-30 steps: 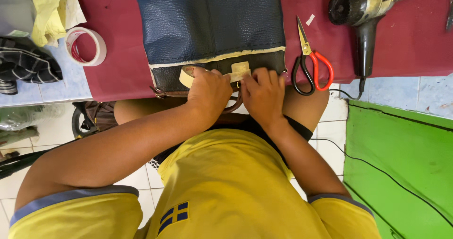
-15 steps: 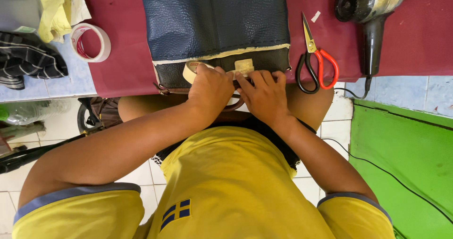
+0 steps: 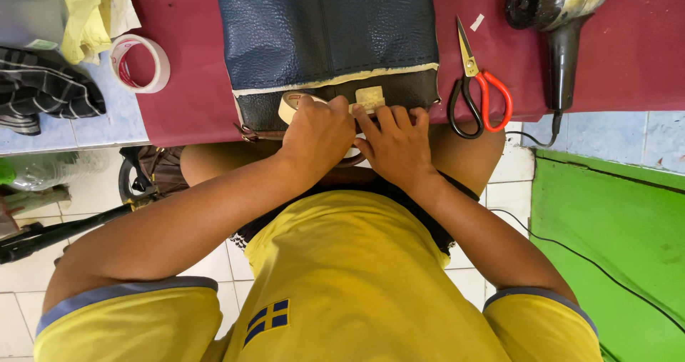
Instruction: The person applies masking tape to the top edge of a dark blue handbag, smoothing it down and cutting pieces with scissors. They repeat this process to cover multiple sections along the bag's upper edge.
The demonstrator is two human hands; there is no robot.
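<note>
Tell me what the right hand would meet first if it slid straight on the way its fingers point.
The right hand points up the picture, fingertips on the bag's dark edge. Going straight on, it would likely meet the small tan tape patch first, then the blue leather bag beyond.

Two tape rolls (image 3: 140, 63), one scissors (image 3: 479, 91)

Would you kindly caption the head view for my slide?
Left hand and right hand press cream tape onto a blue bag beside scissors.
</note>
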